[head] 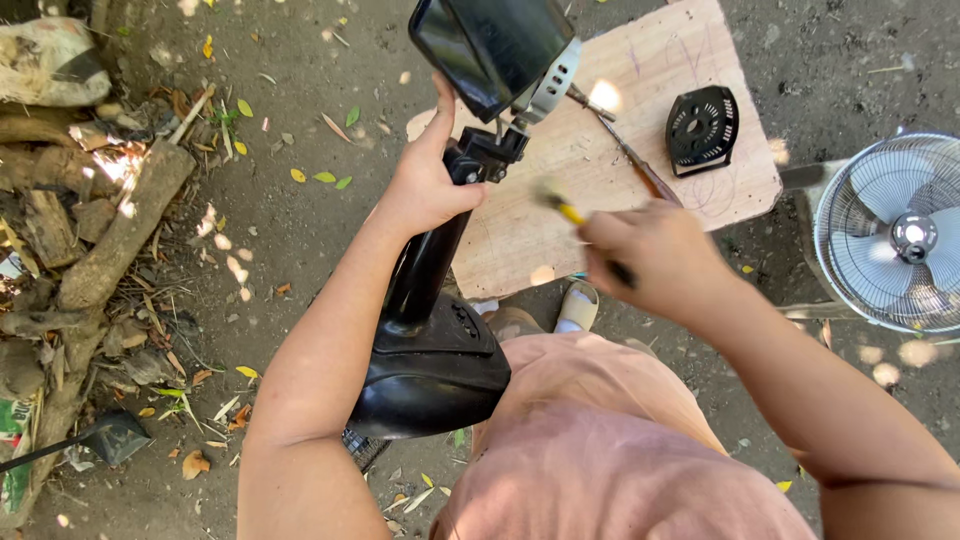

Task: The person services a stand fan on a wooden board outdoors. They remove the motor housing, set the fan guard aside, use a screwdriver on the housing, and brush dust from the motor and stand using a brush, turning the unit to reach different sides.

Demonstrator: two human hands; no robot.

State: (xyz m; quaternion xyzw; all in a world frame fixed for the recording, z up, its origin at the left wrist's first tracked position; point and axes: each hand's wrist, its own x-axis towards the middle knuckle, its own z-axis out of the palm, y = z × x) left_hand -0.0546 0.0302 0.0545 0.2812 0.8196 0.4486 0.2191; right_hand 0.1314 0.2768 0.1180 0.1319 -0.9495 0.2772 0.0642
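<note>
Outdoors on dirt, left hand [425, 185] clamps the fan stand [425, 265]; right hand [650, 255] grips a screwdriver [572, 213], mid-dismantling; tip must meet the neck.

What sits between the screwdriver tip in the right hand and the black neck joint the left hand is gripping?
Nothing visible. The screwdriver in the right hand points across an open gap at the neck joint; the left hand grips the far side.

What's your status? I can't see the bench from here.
Left hand gripping black plastic fan stand. Right hand holding yellow-tipped screwdriver, blurred. Wooden board beneath; nothing blocking.
</note>
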